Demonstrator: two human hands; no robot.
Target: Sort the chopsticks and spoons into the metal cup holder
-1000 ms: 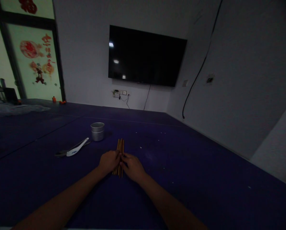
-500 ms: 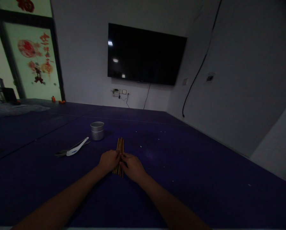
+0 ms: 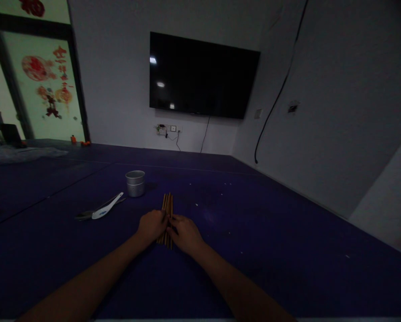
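Several brown chopsticks (image 3: 168, 202) lie side by side on the dark blue table, pointing away from me. My left hand (image 3: 152, 226) closes on them from the left, its fingertips at the middle of the bundle. From the right, my right hand (image 3: 186, 232) pinches the same bundle, and the fingertips of both hands meet over it. The chopsticks' middles are partly hidden under the fingers. Beyond my left hand stands a metal cup (image 3: 135, 183), upright. To the cup's left lies a white spoon (image 3: 107, 208), on or against darker metal spoons (image 3: 83, 215).
The blue tabletop (image 3: 270, 232) reaches to the walls, with small white scraps scattered on its right half. A black cable (image 3: 270, 114) hangs down the right wall. Clear plastic sheeting (image 3: 26, 154) lies at the far left. A television (image 3: 203, 76) hangs on the far wall.
Hands and chopsticks stay almost in place, both hands still on the bundle. The whole view has shifted very slightly.
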